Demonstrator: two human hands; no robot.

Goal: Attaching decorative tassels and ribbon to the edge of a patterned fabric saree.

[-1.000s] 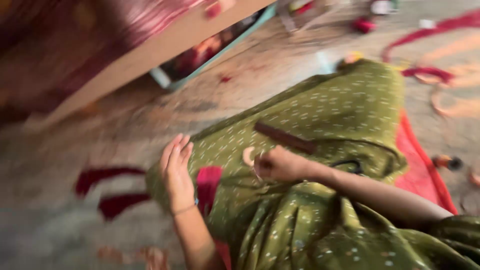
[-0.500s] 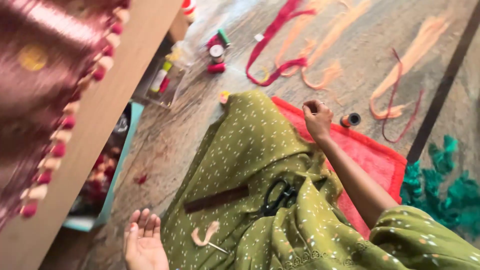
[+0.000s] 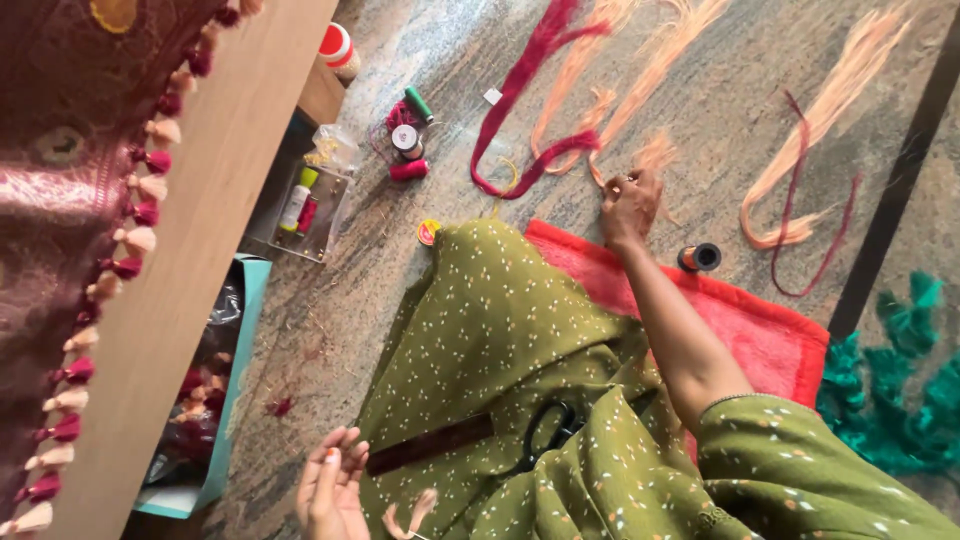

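Pale peach thread bundle [image 3: 655, 152] lies on the stone floor [image 3: 730, 110], its frayed end pinched in the right hand [image 3: 628, 205] fingers. The left hand [image 3: 330, 488] hovers, fingers loosely spread, beside olive dotted fabric [image 3: 500, 330] carrying black scissors [image 3: 545, 432].

Clear plastic box [image 3: 300, 212], perhaps teal carton [image 3: 228, 385], left floor
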